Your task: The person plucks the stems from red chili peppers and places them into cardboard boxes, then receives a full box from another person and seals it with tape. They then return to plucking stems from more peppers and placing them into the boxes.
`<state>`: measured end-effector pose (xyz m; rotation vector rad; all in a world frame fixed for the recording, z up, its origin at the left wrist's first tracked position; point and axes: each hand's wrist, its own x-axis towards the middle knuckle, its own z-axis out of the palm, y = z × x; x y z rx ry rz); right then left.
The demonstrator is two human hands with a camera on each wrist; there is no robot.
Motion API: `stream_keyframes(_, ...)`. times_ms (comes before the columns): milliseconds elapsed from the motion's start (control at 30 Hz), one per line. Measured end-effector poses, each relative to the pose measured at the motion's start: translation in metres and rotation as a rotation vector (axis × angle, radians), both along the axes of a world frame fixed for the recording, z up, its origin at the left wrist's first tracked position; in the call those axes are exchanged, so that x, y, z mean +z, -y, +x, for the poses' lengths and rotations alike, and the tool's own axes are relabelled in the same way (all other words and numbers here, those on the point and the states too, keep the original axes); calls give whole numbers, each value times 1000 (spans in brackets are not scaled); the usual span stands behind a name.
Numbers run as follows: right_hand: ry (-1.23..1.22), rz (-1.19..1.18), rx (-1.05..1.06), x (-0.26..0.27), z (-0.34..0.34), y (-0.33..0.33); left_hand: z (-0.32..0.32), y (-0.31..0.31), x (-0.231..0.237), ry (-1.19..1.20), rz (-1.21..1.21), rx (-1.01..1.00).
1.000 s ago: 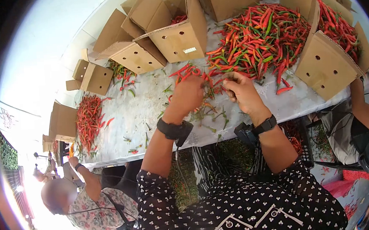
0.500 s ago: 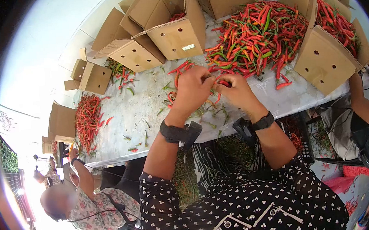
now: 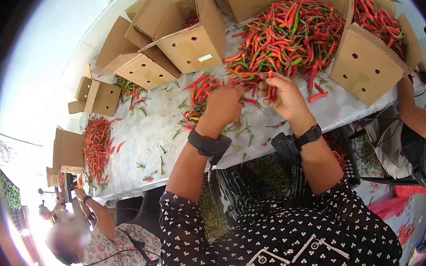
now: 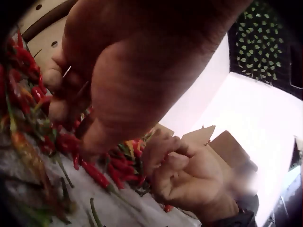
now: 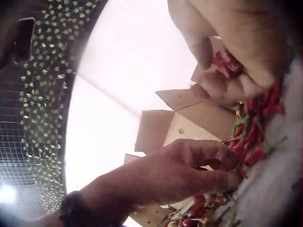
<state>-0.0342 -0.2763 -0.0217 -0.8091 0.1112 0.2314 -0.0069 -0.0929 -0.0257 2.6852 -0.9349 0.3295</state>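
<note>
Glossy chillies, matt cardboard boxes, cloth sleeves.

The heaped slender, curved chillies are bright red mixed with green and orange, the square-sided cardboard boxes tan, the sheet-covered tabletop whitish, the person's fabric shirt black with white three-dot motifs, the cloth trousers striped black and white.

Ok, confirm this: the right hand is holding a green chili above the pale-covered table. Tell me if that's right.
Not quite. The chili in the right hand is red, not green; the right wrist view shows its colour clearly. It is indeed held above the pale-covered table.
</note>
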Motion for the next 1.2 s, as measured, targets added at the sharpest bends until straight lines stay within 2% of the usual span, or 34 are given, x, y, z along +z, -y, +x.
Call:
stream_keyframes(67,2,-2,18,-3,1,2,3,1,0,-30,68,19)
stream_keyframes(133,28,-60,94,-8,3,3,-2,-2,20,-385,-193,137)
stream_keyframes(167,27,-42,83,-11,4,0,-6,-1,31,-384,-188,134)
stream_keyframes(200,26,-39,81,-8,2,-2,-11,1,42,-608,-466,189)
stream_keyframes(233,34,-133,90,-4,-1,-4,-15,2,48,-829,-748,244)
stream_keyframes(267,44,-229,100,-1,-3,-7,-17,2,46,-829,-747,244)
stream_keyframes(333,64,-258,113,0,-7,-13,-19,4,39,-799,-944,134)
stream_keyframes(467,159,-234,149,2,-11,-12,-20,10,29,-730,-968,102)
stream_keyframes(533,165,-191,162,2,-11,-9,-21,8,34,-1015,-1094,54)
stream_keyframes(567,173,-146,178,3,-10,-8,-23,9,35,-1017,-1093,51)
stream_keyframes(633,164,-115,193,0,-6,-3,-29,13,40,-1109,-1286,-15)
stream_keyframes(867,131,-46,269,2,-8,-3,-20,3,36,-1115,-1063,-128)
stream_keyframes(933,119,-42,191,3,-9,-8,-22,11,37,-710,-901,-31)
stream_keyframes(967,110,-38,118,4,-9,-9,-23,17,37,-711,-902,-30)
stream_keyframes(1033,99,3,116,5,-7,-7,-29,31,38,-286,-807,88)
stream_keyframes(1067,89,45,112,5,-6,-7,-29,34,36,-285,-807,90)
stream_keyframes(1133,80,79,84,-1,-3,-7,-25,40,34,-388,-1053,199)
stream_keyframes(1167,70,113,52,-5,-2,-6,-20,39,34,-390,-1051,198)
stream_keyframes(1200,67,116,47,-6,-1,-3,-14,37,37,-549,-1348,124)
